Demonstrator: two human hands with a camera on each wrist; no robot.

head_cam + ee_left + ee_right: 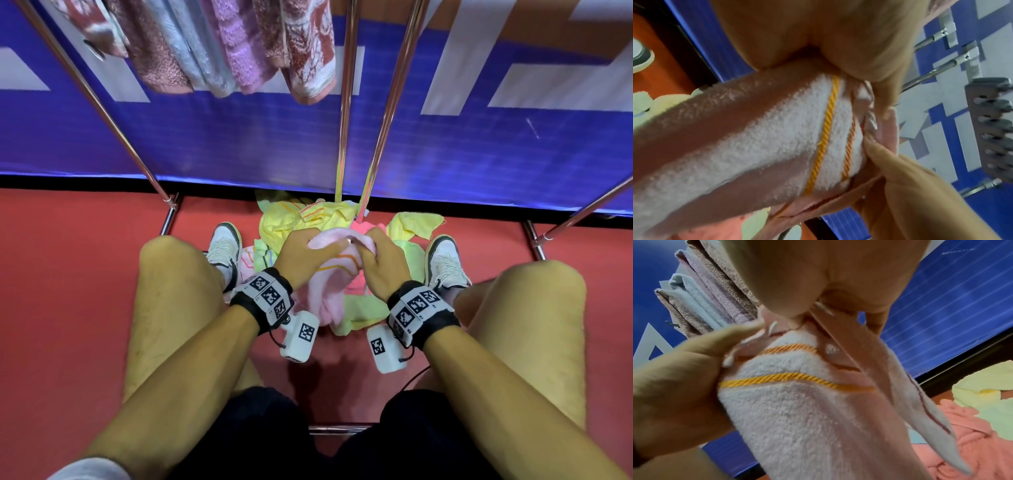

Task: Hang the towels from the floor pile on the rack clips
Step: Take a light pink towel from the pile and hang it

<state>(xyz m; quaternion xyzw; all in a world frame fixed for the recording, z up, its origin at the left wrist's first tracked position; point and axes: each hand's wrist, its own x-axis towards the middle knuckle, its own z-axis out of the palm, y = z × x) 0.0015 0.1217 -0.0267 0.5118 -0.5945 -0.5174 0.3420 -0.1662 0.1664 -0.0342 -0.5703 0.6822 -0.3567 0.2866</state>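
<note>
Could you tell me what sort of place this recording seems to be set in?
Probably a staged indoor recording area, not a home: a red floor, a blue printed banner as backdrop, and a chrome towel rack above a towel pile.

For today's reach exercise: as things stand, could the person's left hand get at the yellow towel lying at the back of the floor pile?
Probably not right away. The left hand is gripping the pale pink towel together with the right hand. The yellow towel lies uncovered just beyond, so once that hand lets go, the way looks free.

Red floor (68, 274). Blue banner (239, 144) with white shapes stands behind. White sneakers (224, 246) planted on floor, one either side. Dark shorts (260, 428).
</note>
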